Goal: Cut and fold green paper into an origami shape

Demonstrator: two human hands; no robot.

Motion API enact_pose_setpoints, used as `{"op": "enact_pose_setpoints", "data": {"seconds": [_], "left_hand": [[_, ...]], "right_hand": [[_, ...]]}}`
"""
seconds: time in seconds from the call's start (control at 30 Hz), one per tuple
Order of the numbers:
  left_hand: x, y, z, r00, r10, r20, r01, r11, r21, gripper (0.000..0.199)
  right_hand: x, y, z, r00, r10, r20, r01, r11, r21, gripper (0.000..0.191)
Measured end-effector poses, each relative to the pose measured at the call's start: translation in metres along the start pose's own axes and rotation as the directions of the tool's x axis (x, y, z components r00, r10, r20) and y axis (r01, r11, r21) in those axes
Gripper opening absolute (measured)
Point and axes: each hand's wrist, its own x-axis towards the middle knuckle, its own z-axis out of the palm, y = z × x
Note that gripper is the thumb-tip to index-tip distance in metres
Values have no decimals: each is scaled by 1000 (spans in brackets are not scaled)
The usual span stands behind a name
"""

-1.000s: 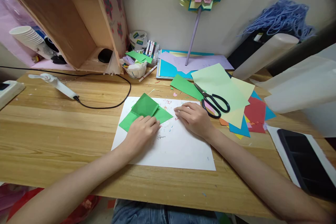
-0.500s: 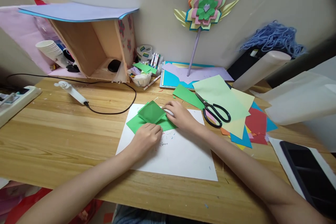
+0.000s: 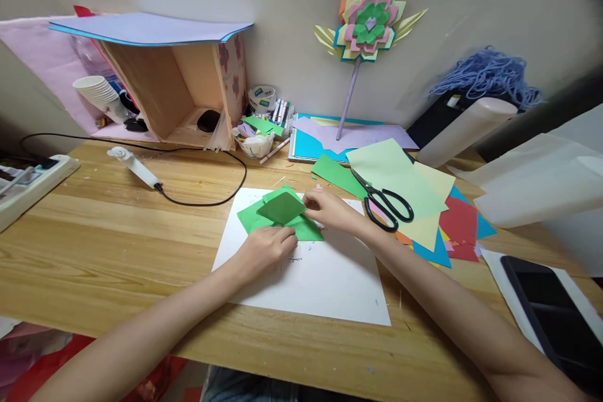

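Observation:
Green folded paper (image 3: 282, 207) lies over a white sheet (image 3: 330, 282) on the wooden table, with one flap raised and tilted. My left hand (image 3: 268, 248) rests at the paper's near edge, its fingers closed on the lower part. At the right corner of the raised flap, my right hand (image 3: 327, 208) pinches the green paper between thumb and forefinger. Part of the lower layer is hidden behind my left fingers.
Black-handled scissors (image 3: 386, 204) lie on pale green paper (image 3: 400, 176) to the right. Coloured scraps (image 3: 459, 220) and a phone (image 3: 551, 301) are farther right. A white glue bottle (image 3: 134, 166) with a black cable is at left.
The green paper has shifted slightly right, and its raised flap is tilted differently. My right hand has moved to the flap's right corner, its fingers now pinched there.

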Motion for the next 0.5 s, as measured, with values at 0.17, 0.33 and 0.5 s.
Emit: {"op": "enact_pose_setpoints", "data": {"seconds": [0.17,0.33,0.5], "left_hand": [[0,1,0,1000,28,-3,-27,999,47,18],[3,2,0,1000,2,-30,-2,1000,-2,20],[4,1,-6,995,7,-95,-14,997,-76,20]], "right_hand": [[-5,0,-2,991,116,66,-124,983,136,6],[-10,0,-4,978,150,144,-177,964,199,10],[-21,-4,-8,982,96,163,-149,925,350,14]]}}
